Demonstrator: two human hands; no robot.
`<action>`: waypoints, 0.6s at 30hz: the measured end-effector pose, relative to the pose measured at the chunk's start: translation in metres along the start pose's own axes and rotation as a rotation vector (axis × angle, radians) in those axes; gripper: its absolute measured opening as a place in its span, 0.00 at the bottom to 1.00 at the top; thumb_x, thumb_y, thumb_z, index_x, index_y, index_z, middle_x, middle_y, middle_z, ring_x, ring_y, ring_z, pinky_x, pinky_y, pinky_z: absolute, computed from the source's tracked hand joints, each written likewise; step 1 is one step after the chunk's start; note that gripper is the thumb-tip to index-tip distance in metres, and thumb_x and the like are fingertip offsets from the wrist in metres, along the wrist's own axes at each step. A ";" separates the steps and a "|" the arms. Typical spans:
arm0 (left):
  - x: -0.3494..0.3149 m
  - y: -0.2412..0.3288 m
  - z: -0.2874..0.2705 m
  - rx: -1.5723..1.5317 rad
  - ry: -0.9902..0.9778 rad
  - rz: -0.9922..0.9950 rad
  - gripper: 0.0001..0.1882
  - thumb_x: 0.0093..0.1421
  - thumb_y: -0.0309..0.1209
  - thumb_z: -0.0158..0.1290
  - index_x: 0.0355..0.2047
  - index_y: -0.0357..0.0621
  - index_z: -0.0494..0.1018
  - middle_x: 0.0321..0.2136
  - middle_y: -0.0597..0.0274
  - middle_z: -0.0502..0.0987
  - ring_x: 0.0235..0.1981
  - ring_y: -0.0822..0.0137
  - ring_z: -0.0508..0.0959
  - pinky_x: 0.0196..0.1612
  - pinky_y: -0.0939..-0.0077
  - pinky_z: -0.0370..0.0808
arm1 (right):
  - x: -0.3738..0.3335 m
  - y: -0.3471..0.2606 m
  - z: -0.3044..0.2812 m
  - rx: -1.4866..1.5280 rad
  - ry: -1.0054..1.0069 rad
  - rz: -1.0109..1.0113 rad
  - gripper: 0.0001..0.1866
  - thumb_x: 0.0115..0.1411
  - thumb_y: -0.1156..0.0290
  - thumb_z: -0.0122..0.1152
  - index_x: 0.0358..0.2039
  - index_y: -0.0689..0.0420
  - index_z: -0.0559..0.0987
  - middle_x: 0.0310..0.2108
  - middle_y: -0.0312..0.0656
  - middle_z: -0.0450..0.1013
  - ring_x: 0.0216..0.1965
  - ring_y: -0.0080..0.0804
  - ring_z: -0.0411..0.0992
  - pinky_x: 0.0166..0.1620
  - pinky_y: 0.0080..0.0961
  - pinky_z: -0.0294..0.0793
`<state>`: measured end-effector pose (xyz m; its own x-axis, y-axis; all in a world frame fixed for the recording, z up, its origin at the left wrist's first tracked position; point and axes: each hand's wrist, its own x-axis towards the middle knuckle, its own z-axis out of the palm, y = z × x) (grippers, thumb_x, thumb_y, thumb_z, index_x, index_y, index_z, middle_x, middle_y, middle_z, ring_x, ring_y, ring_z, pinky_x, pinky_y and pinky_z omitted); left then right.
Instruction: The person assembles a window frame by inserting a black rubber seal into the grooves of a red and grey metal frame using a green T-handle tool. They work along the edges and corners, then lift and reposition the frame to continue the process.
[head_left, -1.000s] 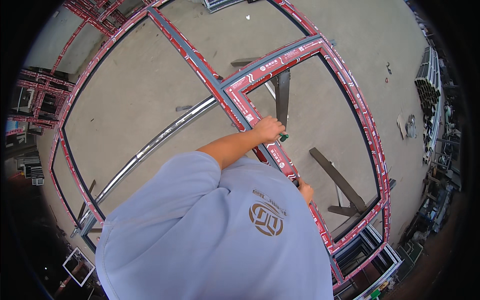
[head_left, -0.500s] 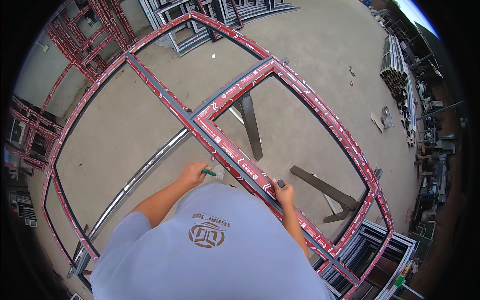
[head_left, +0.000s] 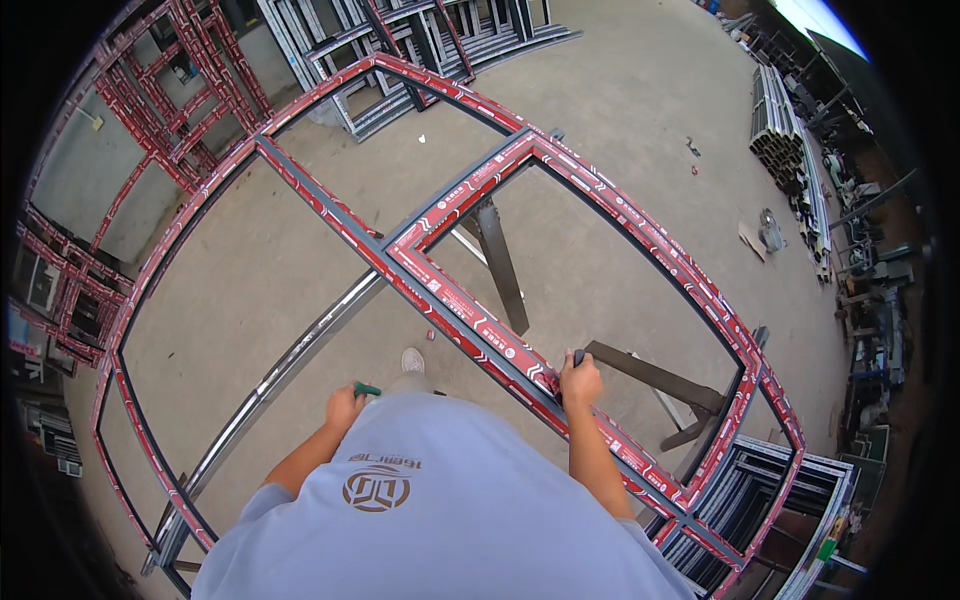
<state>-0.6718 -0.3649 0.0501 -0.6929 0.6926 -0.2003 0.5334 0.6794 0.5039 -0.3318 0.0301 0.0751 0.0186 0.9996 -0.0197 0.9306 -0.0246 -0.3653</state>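
Observation:
A large window frame (head_left: 330, 206) of dark grey profile, covered in red and white protective film, lies flat around me. Inside its right part is a smaller sash (head_left: 466, 310) in the same film. My right hand (head_left: 580, 384) is closed round a short dark handle (head_left: 578, 357), over the sash's near bar; its lower end is hidden. Left of that bar, over the open part of the frame, my left hand (head_left: 345, 407) grips a green-handled tool (head_left: 366, 388). The tool's working end cannot be made out.
Brown steel supports (head_left: 655, 377) and a shiny metal bar (head_left: 290, 362) run beneath the frame. More filmed frames (head_left: 185, 90) lean at the far left, with grey frames (head_left: 385, 110) behind. Stacked profiles (head_left: 775, 115) lie at the right. My shoe (head_left: 413, 360) shows below.
My left hand has moved left and nearer to me with the green-handled tool, away from the bar. My right hand has shifted slightly right with the dark handle. My shoe shows more fully.

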 end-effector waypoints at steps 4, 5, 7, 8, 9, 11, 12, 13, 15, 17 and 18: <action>0.023 0.015 -0.024 0.010 0.035 0.095 0.16 0.69 0.45 0.56 0.33 0.46 0.79 0.24 0.44 0.80 0.28 0.38 0.81 0.32 0.44 0.75 | -0.011 -0.015 -0.016 -0.039 -0.129 -0.253 0.31 0.63 0.39 0.65 0.31 0.60 0.81 0.28 0.59 0.81 0.33 0.64 0.81 0.39 0.55 0.80; 0.029 0.022 -0.030 -0.014 0.024 0.129 0.16 0.69 0.45 0.56 0.33 0.46 0.79 0.24 0.44 0.80 0.28 0.38 0.81 0.31 0.44 0.75 | -0.015 -0.015 -0.020 -0.015 -0.115 -0.295 0.31 0.63 0.39 0.65 0.30 0.60 0.81 0.27 0.59 0.81 0.32 0.63 0.81 0.38 0.54 0.80; 0.046 0.036 -0.044 -0.065 0.007 0.196 0.15 0.70 0.44 0.55 0.33 0.46 0.79 0.24 0.44 0.80 0.28 0.38 0.80 0.31 0.45 0.75 | -0.028 -0.011 -0.028 -0.120 -0.265 -0.604 0.31 0.63 0.39 0.66 0.28 0.59 0.80 0.25 0.57 0.80 0.29 0.61 0.80 0.35 0.53 0.79; 0.056 0.042 -0.051 -0.070 0.008 0.224 0.15 0.70 0.43 0.55 0.33 0.46 0.79 0.24 0.44 0.80 0.28 0.38 0.80 0.31 0.45 0.74 | -0.032 -0.012 -0.029 -0.214 -0.390 -0.743 0.30 0.63 0.39 0.66 0.27 0.59 0.79 0.24 0.56 0.79 0.28 0.60 0.80 0.34 0.52 0.79; 0.065 0.048 -0.057 -0.078 0.008 0.250 0.15 0.70 0.43 0.55 0.33 0.46 0.79 0.24 0.44 0.80 0.28 0.38 0.80 0.31 0.45 0.74 | -0.034 -0.013 -0.030 -0.119 -0.303 -0.778 0.30 0.63 0.39 0.66 0.27 0.59 0.79 0.23 0.56 0.79 0.27 0.59 0.80 0.33 0.51 0.79; 0.079 0.054 -0.062 -0.106 0.001 0.270 0.15 0.70 0.43 0.55 0.32 0.45 0.78 0.24 0.44 0.79 0.27 0.38 0.80 0.31 0.44 0.73 | -0.037 -0.012 -0.032 -0.037 -0.272 -0.808 0.30 0.62 0.40 0.67 0.26 0.58 0.78 0.21 0.54 0.78 0.25 0.58 0.79 0.32 0.50 0.79; 0.088 0.054 -0.066 -0.119 -0.007 0.273 0.16 0.71 0.43 0.55 0.32 0.45 0.78 0.23 0.44 0.79 0.27 0.37 0.79 0.31 0.44 0.73 | -0.037 -0.014 -0.032 -0.081 -0.283 -0.807 0.29 0.62 0.41 0.68 0.26 0.58 0.79 0.20 0.54 0.77 0.24 0.57 0.79 0.31 0.49 0.79; 0.094 0.054 -0.068 -0.126 -0.011 0.267 0.16 0.71 0.44 0.55 0.32 0.45 0.79 0.23 0.44 0.78 0.27 0.37 0.79 0.30 0.44 0.72 | -0.038 -0.014 -0.032 -0.068 -0.281 -0.792 0.28 0.62 0.42 0.69 0.26 0.58 0.79 0.20 0.54 0.77 0.24 0.58 0.79 0.31 0.49 0.78; 0.108 0.046 -0.077 -0.133 -0.028 0.268 0.18 0.72 0.45 0.54 0.31 0.45 0.79 0.21 0.43 0.77 0.27 0.37 0.79 0.30 0.45 0.72 | -0.038 -0.014 -0.030 -0.099 -0.276 -0.685 0.27 0.62 0.43 0.69 0.27 0.58 0.79 0.21 0.55 0.78 0.25 0.58 0.79 0.31 0.49 0.78; 0.121 0.036 -0.082 -0.139 -0.046 0.281 0.19 0.72 0.45 0.54 0.31 0.45 0.79 0.20 0.43 0.77 0.26 0.37 0.79 0.29 0.45 0.72 | -0.041 -0.014 -0.027 -0.096 -0.244 -0.635 0.26 0.63 0.44 0.68 0.29 0.58 0.79 0.22 0.55 0.78 0.26 0.59 0.79 0.31 0.50 0.78; 0.126 0.030 -0.085 -0.163 -0.054 0.268 0.19 0.72 0.46 0.54 0.31 0.44 0.78 0.20 0.43 0.76 0.26 0.37 0.79 0.29 0.45 0.72 | -0.044 -0.014 -0.025 -0.102 -0.235 -0.604 0.25 0.64 0.44 0.67 0.30 0.57 0.79 0.22 0.55 0.78 0.26 0.59 0.79 0.32 0.50 0.78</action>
<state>-0.7842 -0.2778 0.1109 -0.5093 0.8565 -0.0841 0.6055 0.4261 0.6722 -0.3367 -0.0128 0.1044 -0.5874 0.8079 -0.0462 0.7827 0.5527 -0.2863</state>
